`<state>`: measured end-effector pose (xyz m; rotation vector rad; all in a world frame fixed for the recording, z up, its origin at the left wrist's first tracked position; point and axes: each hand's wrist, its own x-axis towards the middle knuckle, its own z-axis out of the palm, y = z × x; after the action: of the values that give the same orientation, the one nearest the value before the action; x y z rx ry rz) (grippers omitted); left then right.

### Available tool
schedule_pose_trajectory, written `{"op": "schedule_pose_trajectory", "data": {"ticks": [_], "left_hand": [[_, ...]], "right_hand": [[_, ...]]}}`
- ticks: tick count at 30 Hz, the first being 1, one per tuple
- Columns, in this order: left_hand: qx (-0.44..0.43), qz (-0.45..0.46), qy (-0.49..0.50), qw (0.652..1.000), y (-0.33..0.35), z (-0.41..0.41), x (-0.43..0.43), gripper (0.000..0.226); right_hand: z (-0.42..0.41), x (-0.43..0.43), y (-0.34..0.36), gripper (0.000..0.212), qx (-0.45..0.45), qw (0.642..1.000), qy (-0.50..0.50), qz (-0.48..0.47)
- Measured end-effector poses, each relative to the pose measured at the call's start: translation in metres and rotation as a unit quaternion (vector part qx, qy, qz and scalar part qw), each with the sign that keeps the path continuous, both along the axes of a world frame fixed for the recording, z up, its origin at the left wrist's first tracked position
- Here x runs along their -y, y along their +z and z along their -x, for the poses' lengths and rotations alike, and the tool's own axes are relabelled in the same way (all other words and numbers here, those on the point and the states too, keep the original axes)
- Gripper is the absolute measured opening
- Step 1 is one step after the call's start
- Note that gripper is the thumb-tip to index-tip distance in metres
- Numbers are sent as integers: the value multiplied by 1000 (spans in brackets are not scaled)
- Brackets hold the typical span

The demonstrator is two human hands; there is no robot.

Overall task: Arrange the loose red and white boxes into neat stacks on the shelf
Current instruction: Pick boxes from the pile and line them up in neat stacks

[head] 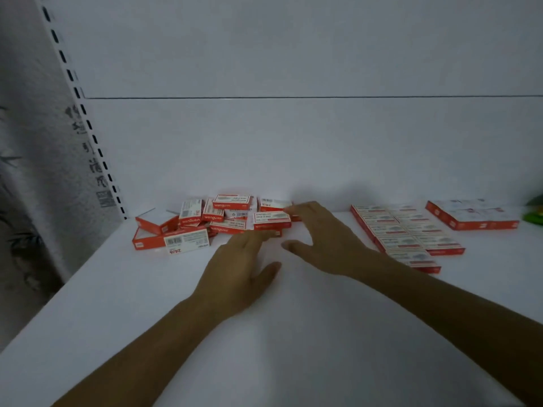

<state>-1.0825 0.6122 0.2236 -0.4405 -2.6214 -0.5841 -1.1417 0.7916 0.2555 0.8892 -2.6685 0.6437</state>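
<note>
Half done at most, judging by the layout. Nearest, just in front of the loose pile (217, 221): left hand (235, 268), fingers straight and spread, gripping nothing, tips at the pile's front edge. Slightly further, at the pile's right side: right hand (320, 239), likewise splayed and empty, fingertips up against the pile's rightmost boxes; touching or just short, impossible to tell through the blur.

Left to sort: the pile itself, a jumble of red and white boxes on the white shelf (293, 333), some flat, some tilted, some on edge, overlapping; count uncertain, a dozen or more. Already tidy, right of the pile and well apart from it: two flat rows of boxes (408, 233) set edge to edge, running front to back. Further right of the pile and further back: another flat group (470, 215), also squared up.

Stack heights hard to judge from this angle; one layer apiece, seemingly. Printing on the right-hand boxes washed out, unreadable. Far right of the pile, a green thing (535, 212) cut off by the frame edge, unidentifiable. Left of the pile, a slotted upright (88, 127), dim.
</note>
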Motion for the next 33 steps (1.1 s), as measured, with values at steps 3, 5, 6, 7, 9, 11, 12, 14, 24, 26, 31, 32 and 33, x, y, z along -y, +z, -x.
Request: {"op": "schedule_pose_trajectory", "data": {"ticks": [3,5,6,7,9,11,12,14,24,26,31,32,33], "left_hand": [[10,-17,-15,1000,-5,0,-1,50],[26,-62,-2,998,-9,2,6,46],[26,-79,5,997,-10,3,9,45],[23,-86,11,996,-10,4,11,46],[14,-81,18,996,-11,4,13,49],[4,-73,30,997,-11,3,14,51],[-4,-74,36,997,-11,3,15,49],[-32,-81,45,995,-12,5,18,43],[-8,-80,60,995,-18,4,14,56],[4,-71,66,995,-17,5,14,58],[29,-49,78,995,-18,7,13,67],[33,-48,79,995,-18,7,13,68],[38,-48,78,995,-19,6,13,69]], "right_hand": [[11,26,-7,69,33,997,-58,43],[14,42,-12,67,55,996,-70,27],[14,47,-15,62,60,996,-62,28],[13,51,-17,58,62,996,-61,26],[8,53,-21,50,49,996,-81,5],[3,52,-21,41,15,995,-100,-6],[-2,52,-21,36,-4,995,-102,-6],[-13,51,-25,26,-18,995,-96,10],[-28,47,-39,48,50,987,-134,70],[-25,46,-43,43,42,989,-135,42],[-26,44,-42,38,58,986,-98,118],[-27,43,-41,38,64,985,-89,136],[-28,44,-41,38,67,983,-81,147]]}}
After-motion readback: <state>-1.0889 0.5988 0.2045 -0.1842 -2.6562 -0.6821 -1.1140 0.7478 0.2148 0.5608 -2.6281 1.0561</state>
